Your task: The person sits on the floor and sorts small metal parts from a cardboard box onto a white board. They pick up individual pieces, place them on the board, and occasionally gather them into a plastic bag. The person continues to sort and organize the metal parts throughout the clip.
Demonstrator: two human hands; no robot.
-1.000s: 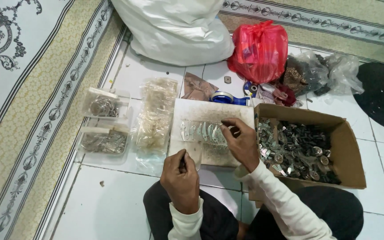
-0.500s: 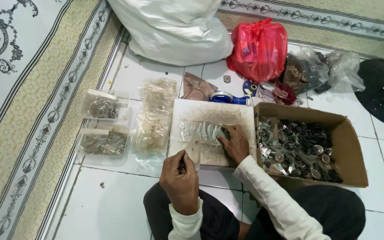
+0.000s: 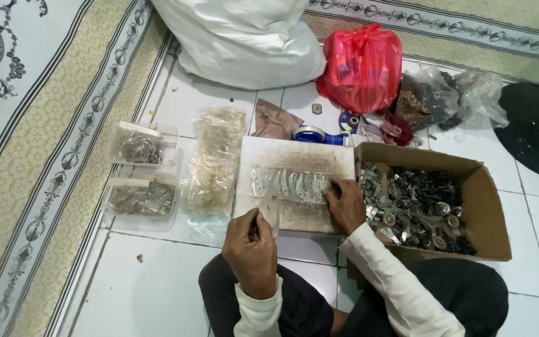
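Right hand (image 3: 346,206) lower, on metal pieces (image 3: 288,182)

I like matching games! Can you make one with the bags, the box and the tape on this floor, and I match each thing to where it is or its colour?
Things:
1. plastic bag
2. cardboard box
3. tape roll
4. right hand

Descriptions:
A. blue, lying just beyond the white board
B. red, tied at the top
C. resting on the row of shiny strips
D. brown, full of small metal pieces

Pairs: 1-B, 2-D, 3-A, 4-C
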